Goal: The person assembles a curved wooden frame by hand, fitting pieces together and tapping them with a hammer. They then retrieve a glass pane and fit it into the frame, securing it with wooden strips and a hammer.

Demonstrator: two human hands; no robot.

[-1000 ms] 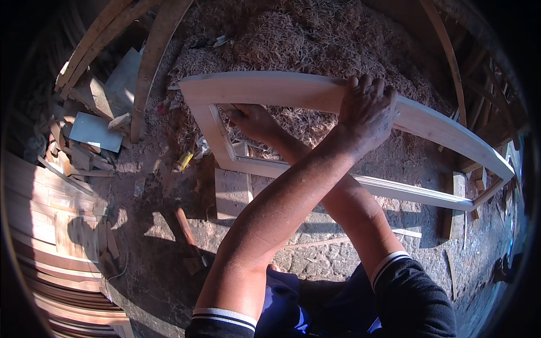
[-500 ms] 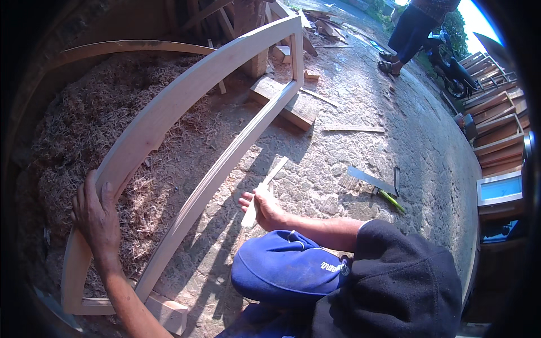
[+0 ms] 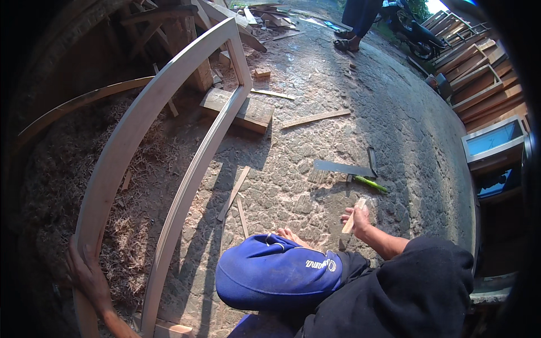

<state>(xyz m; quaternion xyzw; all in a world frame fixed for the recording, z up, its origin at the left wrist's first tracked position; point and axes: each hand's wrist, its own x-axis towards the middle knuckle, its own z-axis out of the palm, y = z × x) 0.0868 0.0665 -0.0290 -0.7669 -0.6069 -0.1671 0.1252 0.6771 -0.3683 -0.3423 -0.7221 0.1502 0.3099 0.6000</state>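
A pale wooden frame (image 3: 127, 112) with a curved outer rail leans along my left side. My left hand (image 3: 87, 276) is wrapped round the lower part of that rail. Out to the right, my right hand (image 3: 360, 217) holds a short, flat wood strip (image 3: 352, 221) between thumb and palm, its fingers partly extended. Just beyond this hand lie a slim bright-green tool (image 3: 369, 183) and a metal square (image 3: 344, 168) with a dark arm. Two thin wood strips, one longer (image 3: 234, 194) and one slimmer (image 3: 242, 217), rest on the ground between the frame and my blue-clad knee (image 3: 276, 276).
A wood block (image 3: 236, 110) sits by the frame's far end. Wood shavings (image 3: 127, 225) are heaped at left. Another strip (image 3: 315, 118) lies ahead. A person's legs (image 3: 358, 22) and a motorcycle (image 3: 411, 31) are far off. Wooden frames (image 3: 473, 73) stand at right.
My right hand has moved right with the wood strip, from near the frame to beside the green tool. My left hand stays on the rail. The view has shifted to the right.
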